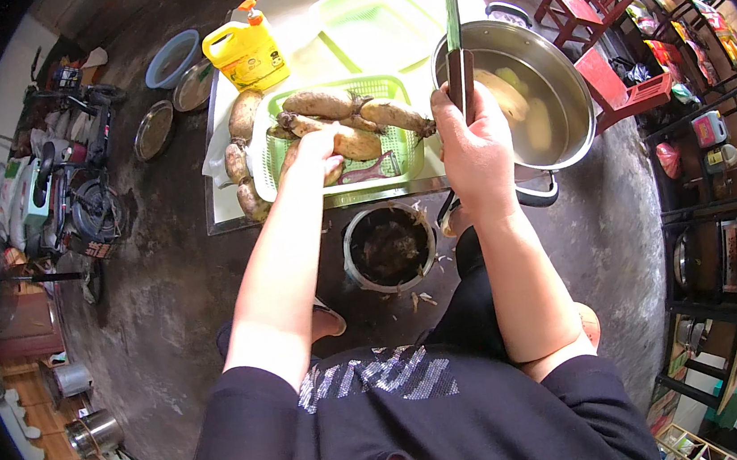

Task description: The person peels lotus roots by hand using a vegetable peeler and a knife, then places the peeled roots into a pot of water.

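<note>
My right hand (475, 141) grips the dark handle of a kitchen knife (451, 12), its blade upright, beside a steel pot (581, 106). Pale peeled lotus root pieces (508, 97) lie in cloudy water in that pot. My left hand (316, 151) reaches into a green plastic basket (404, 88), its fingers around an unpeeled lotus root (358, 143); part of the grip is hidden. More muddy lotus roots (318, 102) are heaped there, and a purple peeler (369, 168) lies at the basket's near side.
A white table (292, 16) carries the basket, a yellow pump bottle (247, 54), a second green basket (380, 20) and loose lotus roots (243, 118) at the left. Below its front edge stands a bucket of peelings (389, 248). Red chairs (623, 92) stand right.
</note>
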The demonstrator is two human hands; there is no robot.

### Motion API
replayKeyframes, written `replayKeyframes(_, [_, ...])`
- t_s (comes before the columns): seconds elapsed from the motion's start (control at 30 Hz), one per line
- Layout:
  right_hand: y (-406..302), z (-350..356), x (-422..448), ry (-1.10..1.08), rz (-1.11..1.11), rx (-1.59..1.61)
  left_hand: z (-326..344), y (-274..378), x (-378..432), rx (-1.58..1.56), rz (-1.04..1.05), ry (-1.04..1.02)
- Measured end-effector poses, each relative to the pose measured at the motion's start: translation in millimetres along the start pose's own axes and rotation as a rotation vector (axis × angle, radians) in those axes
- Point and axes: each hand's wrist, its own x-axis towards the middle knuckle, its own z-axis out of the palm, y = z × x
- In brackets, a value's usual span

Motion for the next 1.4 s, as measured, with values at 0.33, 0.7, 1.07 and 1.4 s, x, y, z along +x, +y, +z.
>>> replayKeyframes(0.33, [10.4,-1.6,-12.4,-0.054,-0.126,0.169,43.2,-2.9,30.4,-0.105,0.143,0.446])
replayKeyframes(0.7, [9.0,-30.7,-16.3,-0.010,-0.203,0.247,-64.3,-12.0,-136.0,-0.635,0.429,-0.260])
replayKeyframes(1.07, [24.6,-49.2,-49.4,0.055,-0.431,-0.213,-86.6,-122.2,-250.0,-0.337,0.124,-0.391])
replayKeyframes(1.4, [55.3,-62.6,-175.7,-0.523,-0.225,-0.914,-63.3,-127.0,-273.1,0.167,0.324,-0.384])
